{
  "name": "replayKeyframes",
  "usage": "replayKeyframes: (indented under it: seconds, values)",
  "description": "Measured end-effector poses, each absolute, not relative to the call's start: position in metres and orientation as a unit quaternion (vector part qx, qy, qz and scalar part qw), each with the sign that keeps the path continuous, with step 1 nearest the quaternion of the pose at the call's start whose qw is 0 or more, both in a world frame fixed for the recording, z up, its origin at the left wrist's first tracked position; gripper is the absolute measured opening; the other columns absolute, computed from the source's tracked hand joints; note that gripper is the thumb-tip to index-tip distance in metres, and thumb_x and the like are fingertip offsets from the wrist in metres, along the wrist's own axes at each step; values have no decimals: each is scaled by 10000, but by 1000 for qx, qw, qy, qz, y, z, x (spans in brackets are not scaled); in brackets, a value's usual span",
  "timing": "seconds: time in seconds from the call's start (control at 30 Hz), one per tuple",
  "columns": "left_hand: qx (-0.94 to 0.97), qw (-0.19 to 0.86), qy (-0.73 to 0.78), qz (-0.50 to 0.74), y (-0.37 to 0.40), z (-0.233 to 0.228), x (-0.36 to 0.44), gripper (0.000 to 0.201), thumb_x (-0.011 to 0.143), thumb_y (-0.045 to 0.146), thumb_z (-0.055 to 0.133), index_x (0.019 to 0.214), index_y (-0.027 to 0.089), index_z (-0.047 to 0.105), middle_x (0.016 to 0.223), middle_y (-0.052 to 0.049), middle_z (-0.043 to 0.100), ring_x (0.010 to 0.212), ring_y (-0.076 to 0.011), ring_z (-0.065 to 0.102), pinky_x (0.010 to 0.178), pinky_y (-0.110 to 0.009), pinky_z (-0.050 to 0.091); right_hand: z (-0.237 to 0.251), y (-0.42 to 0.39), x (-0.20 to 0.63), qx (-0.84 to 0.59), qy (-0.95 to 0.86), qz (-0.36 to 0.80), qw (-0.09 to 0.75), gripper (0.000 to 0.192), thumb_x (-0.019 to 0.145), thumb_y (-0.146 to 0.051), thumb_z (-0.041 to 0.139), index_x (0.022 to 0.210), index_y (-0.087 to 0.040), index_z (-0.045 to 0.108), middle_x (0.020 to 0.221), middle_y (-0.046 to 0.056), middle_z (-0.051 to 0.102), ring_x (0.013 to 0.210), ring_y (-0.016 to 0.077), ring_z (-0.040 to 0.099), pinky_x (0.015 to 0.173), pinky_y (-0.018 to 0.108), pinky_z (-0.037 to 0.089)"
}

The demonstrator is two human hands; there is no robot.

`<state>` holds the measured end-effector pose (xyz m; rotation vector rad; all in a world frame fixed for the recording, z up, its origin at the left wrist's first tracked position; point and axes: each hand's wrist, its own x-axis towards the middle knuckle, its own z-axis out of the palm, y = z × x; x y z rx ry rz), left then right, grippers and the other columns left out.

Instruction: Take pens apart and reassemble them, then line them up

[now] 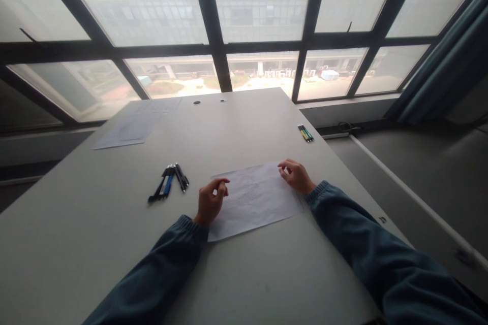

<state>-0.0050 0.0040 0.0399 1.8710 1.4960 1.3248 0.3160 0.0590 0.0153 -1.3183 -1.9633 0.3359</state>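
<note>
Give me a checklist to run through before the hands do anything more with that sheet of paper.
1. Sheet of paper lies flat on the table: ok.
2. Left hand at the sheet's left edge, holding nothing: ok.
3. Right hand at the sheet's far right corner: ok, though whether it presses the sheet, cannot tell.
4. Pens within the left hand's reach, clear of the sheet: ok.
5. Pens by the right edge lying on the table, not overhanging: ok.

pens (169, 183), green pens (305, 133), far paper sheets (133, 127), table (247, 122), window (213, 10)
</note>
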Motion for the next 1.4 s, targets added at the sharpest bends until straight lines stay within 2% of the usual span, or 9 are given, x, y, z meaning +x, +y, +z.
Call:
replayKeyframes:
  seconds: [0.1,0.23,0.3,0.5,0.73,0.87,1.07,1.27,1.4]
  values:
    - [672,217,531,469,5,38,-5,255,912,310,498,887,154,698,565,24,603,531,-108,576,575,-212,456,15,54,311,-464,-800,144,352,146,874,-240,613,980,-221,711,918,15,684,674,127,561,707,241,470]
    - [679,231,524,460,6,36,-4,266,913,314,495,899,152,705,572,13,616,538,-111,569,582,-223,464,12,53,308,-414,-837,149,327,144,850,-187,635,954,-233,722,986,40,688,884,172,635,835,284,498]
    - [683,235,520,455,7,35,-4,270,915,318,496,895,150,706,569,13,615,536,-109,565,591,-225,468,12,54,307,-408,-841,153,321,148,844,-165,635,938,-236,726,986,44,687,924,180,642,846,290,504]
    - [689,248,513,448,8,34,-4,265,919,315,498,899,149,704,578,15,616,547,-110,581,588,-219,469,11,55,307,-415,-830,166,334,101,879,-220,626,911,-224,721,949,47,679,848,169,637,756,266,511]
    - [700,241,512,435,5,31,-4,262,929,306,495,916,154,708,589,5,627,558,-117,578,587,-223,468,12,55,307,-423,-828,177,322,139,898,-255,593,907,-212,725,926,48,677,773,158,614,736,270,505]
    - [712,204,522,424,5,33,-3,264,951,301,481,940,163,707,624,2,643,586,-121,581,613,-227,463,14,54,307,-422,-830,179,318,160,905,-261,573,906,-210,725,908,48,677,733,156,595,725,279,498]
    - [763,128,512,373,0,41,-6,365,1024,332,359,1189,156,632,665,0,627,616,-132,582,673,-251,453,10,56,308,-432,-826,178,314,183,918,-278,558,896,-208,726,906,49,680,723,157,591,735,286,497]
    - [790,40,518,324,-4,55,-4,272,992,288,445,1126,185,657,723,-20,651,685,-150,603,751,-278,469,7,57,310,-411,-831,175,332,175,927,-278,562,900,-199,716,891,59,672,726,165,596,708,285,494]
    - [771,26,560,302,4,70,-13,232,964,257,481,1084,200,672,778,-29,685,728,-155,637,754,-269,477,6,57,311,-407,-831,179,334,160,925,-272,573,893,-204,713,879,56,669,710,165,586,703,290,481]
